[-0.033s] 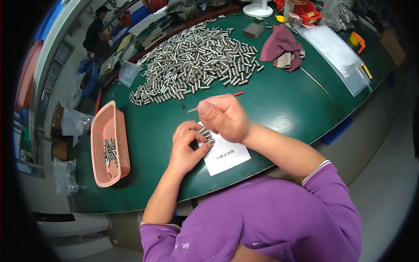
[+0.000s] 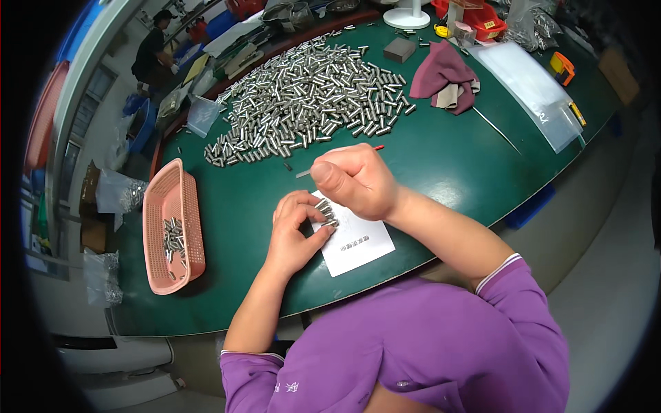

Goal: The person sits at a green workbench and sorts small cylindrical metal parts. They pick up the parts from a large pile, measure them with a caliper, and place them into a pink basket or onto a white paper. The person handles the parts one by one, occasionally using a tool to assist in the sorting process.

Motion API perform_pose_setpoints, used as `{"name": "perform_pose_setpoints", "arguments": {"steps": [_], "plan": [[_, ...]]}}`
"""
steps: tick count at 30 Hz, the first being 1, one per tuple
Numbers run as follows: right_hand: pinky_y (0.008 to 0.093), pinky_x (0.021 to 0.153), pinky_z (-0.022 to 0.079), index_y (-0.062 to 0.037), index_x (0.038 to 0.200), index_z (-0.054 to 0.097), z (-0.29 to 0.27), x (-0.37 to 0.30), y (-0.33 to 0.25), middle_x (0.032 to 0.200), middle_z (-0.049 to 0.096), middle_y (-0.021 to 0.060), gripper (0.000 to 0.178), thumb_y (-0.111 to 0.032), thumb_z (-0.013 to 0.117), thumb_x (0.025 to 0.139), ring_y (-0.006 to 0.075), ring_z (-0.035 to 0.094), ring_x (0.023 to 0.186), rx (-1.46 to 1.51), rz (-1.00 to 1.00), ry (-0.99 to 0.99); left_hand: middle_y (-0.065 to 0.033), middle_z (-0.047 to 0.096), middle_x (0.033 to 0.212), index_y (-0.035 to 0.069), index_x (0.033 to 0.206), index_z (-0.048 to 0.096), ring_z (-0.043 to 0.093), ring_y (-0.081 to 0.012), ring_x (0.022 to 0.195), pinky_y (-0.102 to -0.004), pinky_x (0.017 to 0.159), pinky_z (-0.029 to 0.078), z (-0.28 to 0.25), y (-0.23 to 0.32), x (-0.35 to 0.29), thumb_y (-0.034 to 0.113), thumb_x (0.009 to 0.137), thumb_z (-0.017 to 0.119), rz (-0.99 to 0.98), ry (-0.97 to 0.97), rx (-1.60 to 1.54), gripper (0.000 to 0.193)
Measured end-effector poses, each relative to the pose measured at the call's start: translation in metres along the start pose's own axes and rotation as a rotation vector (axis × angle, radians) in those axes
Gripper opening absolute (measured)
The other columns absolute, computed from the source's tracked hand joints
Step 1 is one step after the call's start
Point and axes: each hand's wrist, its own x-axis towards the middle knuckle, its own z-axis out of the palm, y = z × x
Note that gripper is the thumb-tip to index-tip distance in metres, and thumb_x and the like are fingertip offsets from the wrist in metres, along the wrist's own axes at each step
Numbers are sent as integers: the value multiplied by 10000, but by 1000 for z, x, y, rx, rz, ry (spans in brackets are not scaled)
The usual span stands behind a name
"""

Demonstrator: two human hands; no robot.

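My left hand [image 2: 297,227] is closed around a small row of short metal pins [image 2: 326,212], with thumb and fingertips pressing them from either end. This hand rests over the left side of a white sheet of paper [image 2: 358,251]. My right hand [image 2: 358,182] is raised above the paper's far edge, fingers curled and thumb folded against them. Whatever it may hold is hidden. Behind that fist, a thin grey strip [image 2: 303,174] shows on one side and a red tip [image 2: 379,147] on the other. Whether they join is hidden.
A large heap of metal pins [image 2: 310,96] covers the far part of the green table [image 2: 441,179]. To the left, a pink basket [image 2: 195,237] holds some pins. A maroon cloth [image 2: 441,72], thin rod [image 2: 497,129] and clear plastic bags [image 2: 530,89] lie at right.
My right hand has shifted very slightly away from me. The left hand and its pins look unchanged.
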Motion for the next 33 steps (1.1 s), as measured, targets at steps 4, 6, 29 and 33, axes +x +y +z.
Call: {"name": "perform_pose_setpoints", "arguments": {"steps": [4,6,29,33], "plan": [[396,536,455,-63,624,569,-23,-5,1,589,522,89,356,-250,601,926,274,544,558,-871,-222,-270,-89,615,1151,93,1132,588,507,-320,1227,-441,1058,355,0,8,-4,120,692,819,-71,38,5,497],[409,588,489,-74,626,605,-33,-19,1,684,568,70,327,-268,625,888,268,605,658,-1016,-119,-436,-98,612,1159,78,1236,547,500,-320,1234,-439,1070,349,2,4,-7,125,697,815,-86,25,4,604],[424,929,458,-99,1075,656,-18,2,19,1058,614,78,313,-22,585,780,285,574,1052,-960,26,-460,-131,591,1175,47,1318,537,551,-276,1155,-371,1029,414,-39,7,-12,-32,828,548,-27,374,-108,496],[415,946,455,-88,1028,701,-13,2,34,1065,637,71,267,-20,569,806,277,563,1072,-932,118,-618,-119,628,1059,17,1112,633,609,-269,1000,-372,892,487,-96,60,-81,-22,833,566,-136,91,-126,290]]}}
